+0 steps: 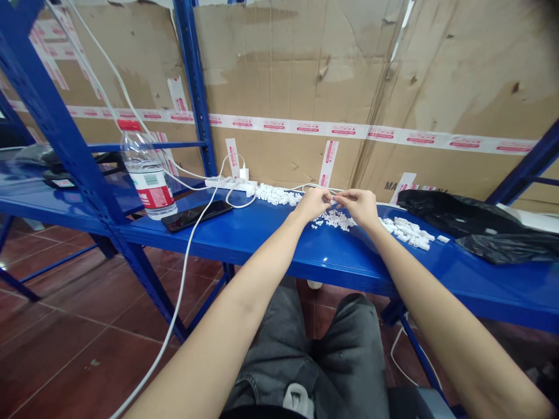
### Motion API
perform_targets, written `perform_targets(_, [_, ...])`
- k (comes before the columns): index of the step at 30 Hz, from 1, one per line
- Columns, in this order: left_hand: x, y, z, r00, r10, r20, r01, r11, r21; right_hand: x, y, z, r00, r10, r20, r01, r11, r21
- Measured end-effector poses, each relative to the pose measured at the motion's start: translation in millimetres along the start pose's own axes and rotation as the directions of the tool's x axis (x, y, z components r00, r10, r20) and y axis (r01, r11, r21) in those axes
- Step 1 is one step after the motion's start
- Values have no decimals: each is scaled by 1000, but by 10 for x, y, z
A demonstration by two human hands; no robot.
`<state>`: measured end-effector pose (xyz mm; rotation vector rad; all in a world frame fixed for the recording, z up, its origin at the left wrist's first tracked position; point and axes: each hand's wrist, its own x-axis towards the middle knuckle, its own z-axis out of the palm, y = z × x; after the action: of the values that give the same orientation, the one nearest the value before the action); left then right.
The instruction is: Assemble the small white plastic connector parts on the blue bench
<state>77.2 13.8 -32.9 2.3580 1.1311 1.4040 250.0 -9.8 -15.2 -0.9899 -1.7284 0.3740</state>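
Over the blue table, my left hand and my right hand meet with their fingertips close together. Both are closed in a pinch around a small white piece, mostly covered by the fingers. Just below the hands lies a loose pile of tiny white parts. Behind my left hand is a heap of white pieces. To the right of my right wrist, larger white blocky pieces are spread out.
A water bottle with a red cap stands at the left beside a black phone. A white power strip with cables lies at the back. Black plastic bags lie at the right. Cardboard walls the rear; a blue post rises left.
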Motion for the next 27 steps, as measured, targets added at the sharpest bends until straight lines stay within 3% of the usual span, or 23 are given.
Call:
perform_targets(3, [-11,20,6,1000,23,20,-22,1000,-11,9,14,-5,1000,6,-11,-6,1000,12])
perform_targets(10, [-36,50,-13,999,45,13,-44,999,-18,35,103,19,997,8,79,-5,999,-40])
perform_targets(27, [-46,104,-70,997,73,2,-73,996,50,31,105,32,996,10,86,-9,1000,-8])
